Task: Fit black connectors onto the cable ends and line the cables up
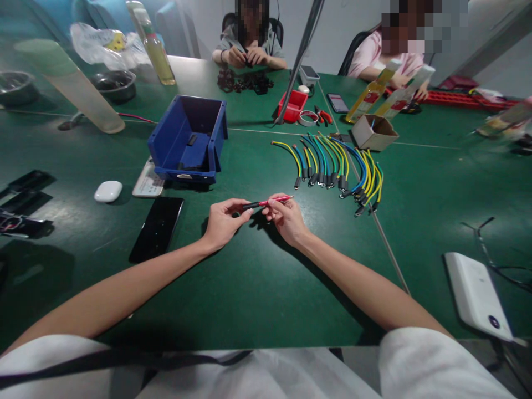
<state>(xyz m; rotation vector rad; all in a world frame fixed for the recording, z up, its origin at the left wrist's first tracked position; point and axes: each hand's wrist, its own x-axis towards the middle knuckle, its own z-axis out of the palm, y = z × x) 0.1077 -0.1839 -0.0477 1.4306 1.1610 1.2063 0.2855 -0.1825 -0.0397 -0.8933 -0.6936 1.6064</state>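
Between my two hands, just above the table, is a short red cable (pixel 262 204) with a black sleeve on its left end and a small bare tip at its right end. Thumb and fingers of my left hand (pixel 224 221) pinch the black sleeve. My right hand (pixel 286 219) grips the red part near the tip. Beyond my right hand lies a row of yellow, green and blue cables (pixel 322 160) with black sleeves and metal lugs. A blue bin (pixel 185 141) with a few small black pieces inside stands beyond my left hand.
A black phone (pixel 157 230) lies beside my left forearm, near a white earbud case (pixel 108 192). At right are a white power bank (pixel 477 293) and a small cardboard box (pixel 374 133). Bottles, a red bin (pixel 293 105) and pliers (pixel 322 115) stand farther back. Two people sit opposite.
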